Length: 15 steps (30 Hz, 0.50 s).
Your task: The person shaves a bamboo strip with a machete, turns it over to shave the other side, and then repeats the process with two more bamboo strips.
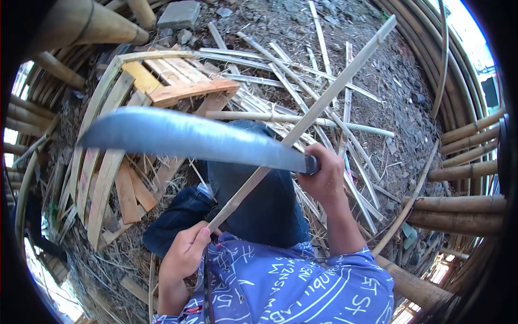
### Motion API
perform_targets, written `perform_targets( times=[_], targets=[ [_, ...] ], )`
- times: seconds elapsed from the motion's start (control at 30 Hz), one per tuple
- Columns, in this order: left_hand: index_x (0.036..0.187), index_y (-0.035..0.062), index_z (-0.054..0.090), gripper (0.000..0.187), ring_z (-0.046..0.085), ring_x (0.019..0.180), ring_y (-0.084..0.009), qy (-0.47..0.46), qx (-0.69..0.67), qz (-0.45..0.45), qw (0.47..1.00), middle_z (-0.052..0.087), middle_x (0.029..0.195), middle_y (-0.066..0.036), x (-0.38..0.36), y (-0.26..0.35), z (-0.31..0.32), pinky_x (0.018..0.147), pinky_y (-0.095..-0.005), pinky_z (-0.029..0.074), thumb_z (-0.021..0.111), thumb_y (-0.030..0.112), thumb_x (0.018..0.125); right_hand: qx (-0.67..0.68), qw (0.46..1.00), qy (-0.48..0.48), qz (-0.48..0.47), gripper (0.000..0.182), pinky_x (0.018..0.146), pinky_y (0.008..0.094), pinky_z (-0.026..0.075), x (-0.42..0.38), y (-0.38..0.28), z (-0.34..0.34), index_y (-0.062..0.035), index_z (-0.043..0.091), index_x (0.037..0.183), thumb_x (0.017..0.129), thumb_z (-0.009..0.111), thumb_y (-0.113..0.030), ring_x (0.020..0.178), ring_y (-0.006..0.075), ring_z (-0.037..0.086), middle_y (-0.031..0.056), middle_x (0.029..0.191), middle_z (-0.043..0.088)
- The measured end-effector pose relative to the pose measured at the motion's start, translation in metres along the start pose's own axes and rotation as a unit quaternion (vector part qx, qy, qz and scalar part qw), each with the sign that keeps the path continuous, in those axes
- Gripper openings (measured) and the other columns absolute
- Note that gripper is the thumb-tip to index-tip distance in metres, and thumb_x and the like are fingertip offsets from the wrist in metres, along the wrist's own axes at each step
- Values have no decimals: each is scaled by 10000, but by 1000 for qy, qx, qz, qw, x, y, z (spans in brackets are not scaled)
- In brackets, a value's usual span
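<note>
My right hand (322, 175) is wrapped round the dark handle of a machete (183, 137), whose broad blade points left across the view. Beneath the blade runs a long split bamboo strip (345, 81), slanting from lower left up to the upper right. The lower end of that strip is gripped in my left hand (186, 245), thumb along it, close to my body. The blade overlaps the strip near its middle in this view. My bent knee in dark jeans (259, 200) is under both.
A broken wooden crate (189, 92) with loose slats lies ahead on the left. Several cut bamboo strips (302, 102) are scattered over the stony ground. Stacked bamboo poles (458, 210) line the right side, and a thick bamboo pole (91, 24) juts in at upper left. A grey block (179, 14) sits at the top.
</note>
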<state>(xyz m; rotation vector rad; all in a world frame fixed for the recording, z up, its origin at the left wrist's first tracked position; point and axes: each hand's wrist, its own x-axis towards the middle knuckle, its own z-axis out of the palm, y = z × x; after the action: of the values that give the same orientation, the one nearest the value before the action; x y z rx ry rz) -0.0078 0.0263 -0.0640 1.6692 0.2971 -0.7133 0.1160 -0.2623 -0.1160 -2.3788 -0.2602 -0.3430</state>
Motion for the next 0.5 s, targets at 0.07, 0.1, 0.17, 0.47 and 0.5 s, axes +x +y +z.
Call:
perform_targets(
  times=[0.07,0.1,0.17,0.47,0.5],
  targets=[
    [863,6,561,310,419,631,-79,-6,-12,15,1000,458,682,12,4,-13,-1,589,-246,367,427,243,1013,-8,999,-30,13,252,549,394,488,-1,2,1,-86,569,801,621,739,-132,593,320,623,117,638,595],
    [863,6,561,310,419,631,-79,-12,-9,19,1000,458,682,12,5,-17,1,589,-246,367,427,243,1013,-12,1000,-24,15,252,549,394,488,0,1,0,-86,569,801,621,739,-132,593,320,623,117,638,595],
    [877,17,531,262,417,634,-79,-36,-65,-42,996,459,695,16,3,-20,4,591,-244,368,439,227,1005,24,997,-70,21,253,551,394,491,1,-3,-2,-80,575,810,633,746,-141,601,321,630,123,632,597],
    [860,2,506,185,447,542,-125,-8,69,24,997,474,609,-56,4,-3,12,514,-304,368,463,147,968,42,993,-110,-17,214,531,404,491,16,-22,-18,-36,603,753,662,749,-163,580,338,630,145,611,600],
    [854,-2,505,185,489,532,-198,12,110,11,994,488,606,-113,3,4,14,519,-335,379,475,144,963,35,991,-125,-25,222,533,407,493,18,-26,-19,-32,601,745,655,749,-172,580,340,630,149,611,600]
  ],
)
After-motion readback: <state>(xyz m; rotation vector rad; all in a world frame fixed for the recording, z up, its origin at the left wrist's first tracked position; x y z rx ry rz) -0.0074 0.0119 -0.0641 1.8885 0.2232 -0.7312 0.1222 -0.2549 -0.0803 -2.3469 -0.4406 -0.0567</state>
